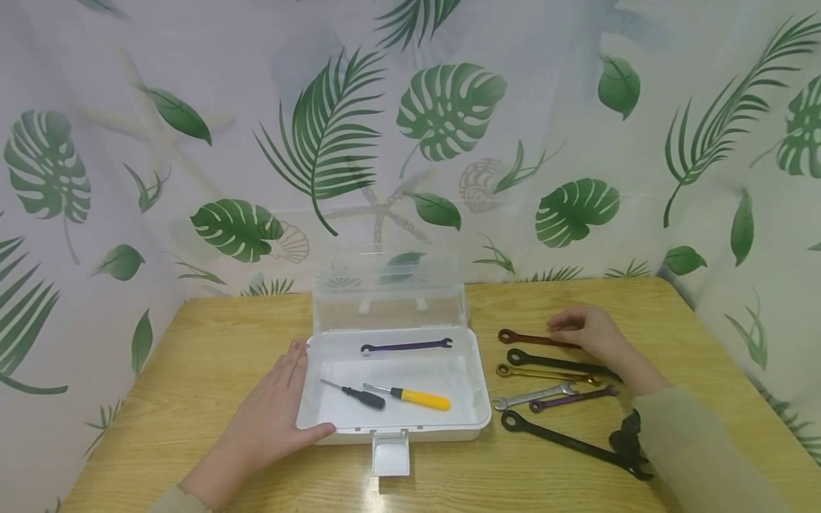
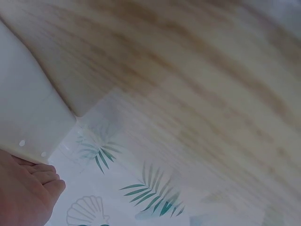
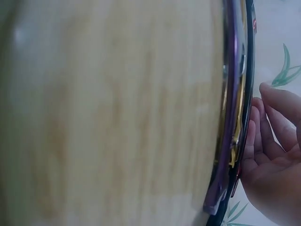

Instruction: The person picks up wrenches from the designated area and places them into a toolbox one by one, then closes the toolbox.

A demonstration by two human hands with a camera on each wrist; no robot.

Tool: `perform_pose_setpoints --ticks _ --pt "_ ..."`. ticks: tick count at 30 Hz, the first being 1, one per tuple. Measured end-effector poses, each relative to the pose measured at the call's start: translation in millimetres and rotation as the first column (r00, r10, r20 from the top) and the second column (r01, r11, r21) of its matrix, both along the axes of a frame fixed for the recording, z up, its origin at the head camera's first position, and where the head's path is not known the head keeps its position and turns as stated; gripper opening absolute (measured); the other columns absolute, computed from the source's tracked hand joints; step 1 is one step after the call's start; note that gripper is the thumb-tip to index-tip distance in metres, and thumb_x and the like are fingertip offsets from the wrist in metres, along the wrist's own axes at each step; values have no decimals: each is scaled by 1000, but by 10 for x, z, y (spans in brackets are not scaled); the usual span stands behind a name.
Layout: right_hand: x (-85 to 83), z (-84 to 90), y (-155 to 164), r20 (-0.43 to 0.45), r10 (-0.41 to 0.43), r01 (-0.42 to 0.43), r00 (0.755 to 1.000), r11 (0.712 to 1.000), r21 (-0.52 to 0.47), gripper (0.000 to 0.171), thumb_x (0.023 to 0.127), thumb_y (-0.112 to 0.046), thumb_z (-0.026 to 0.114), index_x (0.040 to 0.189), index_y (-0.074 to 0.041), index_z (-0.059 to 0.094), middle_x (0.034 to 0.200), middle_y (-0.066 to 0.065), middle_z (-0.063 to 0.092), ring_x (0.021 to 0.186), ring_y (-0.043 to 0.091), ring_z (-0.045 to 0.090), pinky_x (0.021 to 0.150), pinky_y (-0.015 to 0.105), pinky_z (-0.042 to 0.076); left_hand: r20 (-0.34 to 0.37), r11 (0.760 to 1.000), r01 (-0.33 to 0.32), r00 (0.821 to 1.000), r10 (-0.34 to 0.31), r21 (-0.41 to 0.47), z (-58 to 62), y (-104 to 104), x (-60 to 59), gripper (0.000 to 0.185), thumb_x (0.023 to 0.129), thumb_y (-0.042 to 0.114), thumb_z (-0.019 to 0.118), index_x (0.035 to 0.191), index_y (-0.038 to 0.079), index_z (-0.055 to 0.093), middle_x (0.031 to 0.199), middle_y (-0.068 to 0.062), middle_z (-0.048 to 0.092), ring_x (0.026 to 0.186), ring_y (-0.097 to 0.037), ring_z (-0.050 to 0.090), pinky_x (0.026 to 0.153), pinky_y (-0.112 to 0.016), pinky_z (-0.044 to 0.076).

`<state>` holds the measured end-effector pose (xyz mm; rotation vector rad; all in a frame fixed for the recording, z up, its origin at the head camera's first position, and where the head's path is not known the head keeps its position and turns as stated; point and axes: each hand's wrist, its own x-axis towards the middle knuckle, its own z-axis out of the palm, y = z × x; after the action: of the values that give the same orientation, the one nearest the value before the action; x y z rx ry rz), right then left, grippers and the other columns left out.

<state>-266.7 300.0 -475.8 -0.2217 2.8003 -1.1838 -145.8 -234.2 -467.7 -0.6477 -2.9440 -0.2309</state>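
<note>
A white plastic toolbox (image 1: 398, 436) lies with its clear lid (image 1: 391, 306) raised at the back. Along its left side rests my left hand (image 1: 272, 406), thumb over the front left corner. Inside are a purple wrench (image 1: 407, 347), a black-handled screwdriver (image 1: 365, 397) and a yellow-handled screwdriver (image 1: 420, 399). My right hand (image 1: 590, 335) is over a red ratchet wrench (image 1: 529, 338), fingertips right at its shaft. In the right wrist view, that hand's thumb (image 3: 280, 99) stands a little apart from the bent fingers. In the left wrist view, my left fingers (image 2: 47, 176) lie against the box wall.
Below the red wrench lie a black wrench (image 1: 558, 363), a gold wrench (image 1: 545, 374), a silver wrench (image 1: 535, 396), a second purple wrench (image 1: 571, 399) and a large black wrench (image 1: 571, 443). A leaf-patterned cloth (image 1: 398, 178) hangs behind the wooden table (image 1: 244, 320).
</note>
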Motion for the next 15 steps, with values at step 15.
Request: perform_pose_setpoints --ticks 15 --pt "21 -16 -15 31 58 -59 998 997 53 27 91 -7 81 112 8 74 96 15 74 84 15 64 68 21 53 12 1000 -3 1000 3 0 -6 -1 -2 123 88 74 67 161 -15 25 172 -30 25 160 -45 31 129 -55 35"
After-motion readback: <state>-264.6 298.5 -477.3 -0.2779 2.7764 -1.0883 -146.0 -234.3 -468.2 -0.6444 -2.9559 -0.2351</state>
